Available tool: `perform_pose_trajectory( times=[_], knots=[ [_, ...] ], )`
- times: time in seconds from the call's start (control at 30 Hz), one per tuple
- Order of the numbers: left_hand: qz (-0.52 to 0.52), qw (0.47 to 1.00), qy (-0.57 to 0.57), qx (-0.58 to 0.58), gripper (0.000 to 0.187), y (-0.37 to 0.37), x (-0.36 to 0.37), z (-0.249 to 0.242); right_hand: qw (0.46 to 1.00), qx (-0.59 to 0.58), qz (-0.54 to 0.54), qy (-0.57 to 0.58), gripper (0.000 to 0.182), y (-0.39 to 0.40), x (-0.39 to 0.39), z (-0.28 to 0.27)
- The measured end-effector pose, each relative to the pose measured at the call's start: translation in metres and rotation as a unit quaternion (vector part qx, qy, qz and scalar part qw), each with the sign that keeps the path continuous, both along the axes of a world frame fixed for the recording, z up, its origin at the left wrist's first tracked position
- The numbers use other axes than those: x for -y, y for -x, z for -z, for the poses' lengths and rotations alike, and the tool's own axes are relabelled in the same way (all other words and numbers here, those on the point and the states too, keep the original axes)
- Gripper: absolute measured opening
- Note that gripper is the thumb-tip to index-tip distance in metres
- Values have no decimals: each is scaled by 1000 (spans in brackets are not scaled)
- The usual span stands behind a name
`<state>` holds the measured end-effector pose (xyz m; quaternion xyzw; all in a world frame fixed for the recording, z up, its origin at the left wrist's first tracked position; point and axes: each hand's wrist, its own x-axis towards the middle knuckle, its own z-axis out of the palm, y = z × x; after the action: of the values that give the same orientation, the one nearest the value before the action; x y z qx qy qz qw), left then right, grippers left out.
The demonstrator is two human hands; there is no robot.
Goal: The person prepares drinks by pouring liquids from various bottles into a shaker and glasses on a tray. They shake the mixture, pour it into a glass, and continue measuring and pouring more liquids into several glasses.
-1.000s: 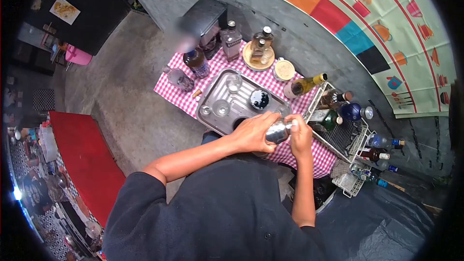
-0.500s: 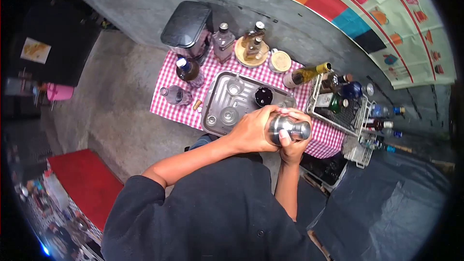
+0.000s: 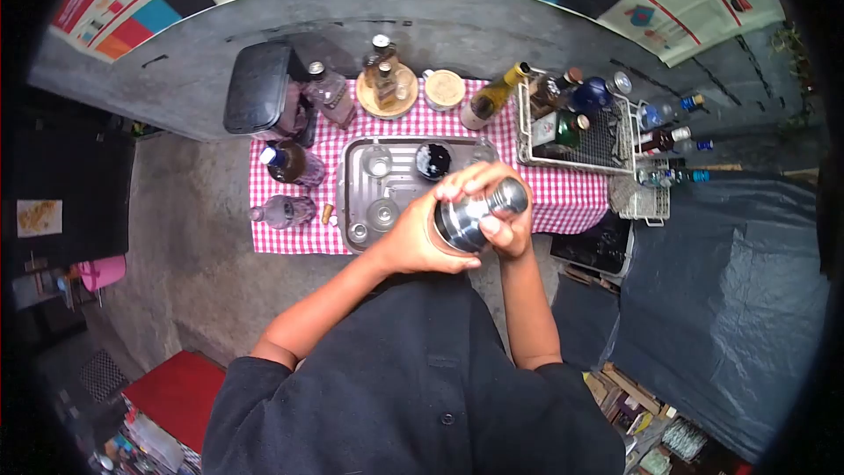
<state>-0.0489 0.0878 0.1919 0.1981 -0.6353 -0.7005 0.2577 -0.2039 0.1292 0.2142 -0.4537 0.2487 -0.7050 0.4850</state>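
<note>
Both my hands hold a shiny metal cocktail shaker [image 3: 462, 223] in front of my chest, tilted with its capped end up and to the right. My left hand [image 3: 415, 236] wraps the shaker's body from the left. On the other side, my right hand [image 3: 512, 227] grips it near the cap, thumb against the shoulder. Beyond the hands lies a metal tray [image 3: 404, 185] bearing a glass mug [image 3: 378, 161], another clear glass [image 3: 383, 213], a small glass [image 3: 357, 232] and a dark cup [image 3: 432, 161]. One more glass [image 3: 483, 151] is partly hidden behind my fingers.
On the checkered cloth [image 3: 563, 198] stand a dark-lidded bin [image 3: 255, 92], several bottles [image 3: 294, 164], a wooden plate [image 3: 391, 108] with bottles, and a lidded mug [image 3: 444, 89]. To the right, a wire rack [image 3: 576, 158] holds bottles. A cork [image 3: 327, 213] lies left of the tray.
The view has swung, so the table appears more level and further left. Both hands still grip the shaker, whose capped end now points further upward.
</note>
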Motion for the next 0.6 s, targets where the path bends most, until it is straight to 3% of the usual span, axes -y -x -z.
perform_pose_trajectory(
  times=[0.07,0.1,0.17,0.2,0.23,0.3,0.37,0.43,0.47,0.57,0.6],
  knots=[
    [-5,998,61,10,103,11,5,-3,999,27,16,-15,41,13,0,-3],
    [-15,999,41,6,101,17,3,-1,997,61,20,-34,42,21,-3,-2],
    [24,992,110,59,95,20,6,-1,996,82,29,-33,40,50,-12,9],
    [-12,992,103,68,91,21,2,1,996,53,47,-55,41,70,-20,17],
    [-33,991,115,67,89,22,-1,7,995,25,64,-77,41,90,-29,31],
    [-56,986,128,93,88,24,-7,20,984,79,97,-129,38,124,-51,63],
    [-87,983,80,140,85,28,-18,18,959,79,126,-240,36,166,-81,121],
    [-107,972,144,154,83,33,-25,30,915,6,191,-357,36,202,-101,182],
    [-98,956,220,170,83,36,-26,31,876,-101,225,-414,33,207,-101,181],
    [-152,955,157,202,83,49,-43,33,879,-177,219,-384,40,248,-103,267],
    [-157,947,174,221,84,52,-46,34,830,-291,226,-418,43,256,-99,272]
  ],
)
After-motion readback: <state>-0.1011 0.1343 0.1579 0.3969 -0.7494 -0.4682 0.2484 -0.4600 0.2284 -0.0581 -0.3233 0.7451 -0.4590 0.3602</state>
